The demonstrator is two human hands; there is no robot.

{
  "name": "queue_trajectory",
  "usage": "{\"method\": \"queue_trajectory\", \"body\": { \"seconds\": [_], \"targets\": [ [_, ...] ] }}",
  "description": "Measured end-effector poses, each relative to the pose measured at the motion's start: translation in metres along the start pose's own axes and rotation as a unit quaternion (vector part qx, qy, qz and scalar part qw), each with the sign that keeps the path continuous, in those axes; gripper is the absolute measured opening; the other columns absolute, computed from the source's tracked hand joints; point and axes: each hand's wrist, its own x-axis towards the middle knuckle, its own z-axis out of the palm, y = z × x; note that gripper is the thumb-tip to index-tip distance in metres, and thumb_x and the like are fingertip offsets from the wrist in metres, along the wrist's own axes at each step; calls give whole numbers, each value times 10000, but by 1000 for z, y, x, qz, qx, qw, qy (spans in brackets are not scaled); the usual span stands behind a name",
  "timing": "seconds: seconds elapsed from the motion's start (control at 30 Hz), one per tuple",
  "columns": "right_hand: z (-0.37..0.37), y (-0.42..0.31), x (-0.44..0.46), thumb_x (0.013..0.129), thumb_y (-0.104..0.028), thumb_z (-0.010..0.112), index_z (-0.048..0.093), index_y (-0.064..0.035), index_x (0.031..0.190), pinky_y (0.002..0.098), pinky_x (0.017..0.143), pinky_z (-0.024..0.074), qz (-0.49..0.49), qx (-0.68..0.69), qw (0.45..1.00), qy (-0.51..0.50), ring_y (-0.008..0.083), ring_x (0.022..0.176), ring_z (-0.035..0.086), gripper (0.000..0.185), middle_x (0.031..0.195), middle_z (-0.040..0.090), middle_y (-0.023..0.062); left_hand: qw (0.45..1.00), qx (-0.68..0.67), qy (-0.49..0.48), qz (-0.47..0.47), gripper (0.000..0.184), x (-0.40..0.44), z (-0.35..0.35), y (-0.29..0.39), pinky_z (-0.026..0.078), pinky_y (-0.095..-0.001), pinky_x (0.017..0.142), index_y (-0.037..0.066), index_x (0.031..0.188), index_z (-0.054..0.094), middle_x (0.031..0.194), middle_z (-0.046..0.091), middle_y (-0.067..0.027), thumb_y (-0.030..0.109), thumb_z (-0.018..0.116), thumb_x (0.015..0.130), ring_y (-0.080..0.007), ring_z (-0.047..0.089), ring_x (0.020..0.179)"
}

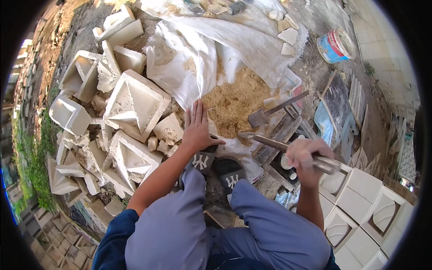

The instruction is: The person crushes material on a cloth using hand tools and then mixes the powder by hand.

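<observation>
My left hand [197, 128] lies with its fingers stretched out on the edge of a white sheet [180, 67], beside a pile of damp tan sand [236, 101]. In my right hand [308, 157] is a long metal bar [274, 143], its fingers wrapped around the shaft. The bar's flattened tip points left, at the lower edge of the sand. Just above that tip, a small trowel-like tool [258, 118] rests on the sand with its handle toward the upper right.
Broken white cast blocks [137, 105] are heaped at the left. A blue and red bucket [335, 46] stands at the upper right. Wooden boards [336, 96] lie at the right, above pale patterned tiles [360, 198]. My sandalled feet [228, 173] are below the sand.
</observation>
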Motion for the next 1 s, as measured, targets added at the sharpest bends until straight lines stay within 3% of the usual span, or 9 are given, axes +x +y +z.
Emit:
{"method": "queue_trajectory", "body": {
  "seconds": [0.1,0.23,0.3,0.43,0.5,0.57,0.63,0.93,1.0],
  "targets": [
    [6,55,-16,1019,-122,574,431,-70,732,311,500,407,91,-5,996,8,123,476,408,325,563,427,0,1000,8,-16,-6,1480,0,-4,1,33,-528,1252,-146,1528,205,1649,97,-284,826,748,553,-387,23,1557],
    [2,23,3,1022,-75,547,464,-41,742,288,477,374,70,93,991,69,112,490,447,294,576,490,36,1000,-3,5,3,1477,1,-4,1,35,-529,1252,-146,1526,210,1649,100,-283,820,755,551,-383,25,1557],
    [-5,-11,8,1020,-84,551,472,-42,744,292,490,409,18,125,992,12,118,494,467,291,577,500,42,1000,-7,-5,-6,1477,-1,-4,2,36,-529,1252,-148,1524,214,1650,102,-282,812,764,546,-379,27,1558],
    [-6,-40,16,1009,-86,574,472,-51,738,296,482,433,-65,116,991,-33,121,492,488,292,577,519,51,1000,-10,4,-1,1475,0,-1,1,35,-527,1253,-150,1524,211,1650,103,-282,801,773,546,-379,28,1558],
    [0,-15,10,1022,-92,544,431,-76,755,292,536,458,-59,-23,998,-15,116,481,463,290,574,477,18,1000,-13,4,-3,1480,0,-1,0,34,-526,1253,-150,1526,201,1650,101,-282,798,775,546,-379,28,1558],
    [2,53,-19,1016,-56,535,428,-63,760,300,529,443,79,-68,995,3,124,498,466,278,590,484,34,1000,-14,-3,-6,1484,0,-3,0,33,-526,1254,-150,1528,194,1650,98,-281,797,777,545,-379,28,1558],
    [3,73,-25,1013,-30,529,430,-57,763,311,511,422,99,-1,995,19,131,497,447,271,587,467,41,1000,-18,-3,-11,1487,2,-4,3,32,-525,1254,-150,1529,188,1651,96,-280,796,778,544,-379,28,1558],
    [13,-6,-9,1010,-9,504,407,-60,800,309,467,369,-4,84,996,22,126,475,394,237,563,445,32,1000,-14,0,-3,1487,1,-1,1,27,-524,1253,-142,1533,184,1654,85,-275,800,775,546,-377,18,1559],
    [16,29,-25,1013,-14,499,401,-65,791,317,473,376,4,13,1000,26,125,477,397,248,561,441,31,1000,-9,1,-1,1483,0,-2,1,28,-528,1252,-142,1532,192,1653,91,-276,806,767,549,-378,21,1558]
  ]
}}
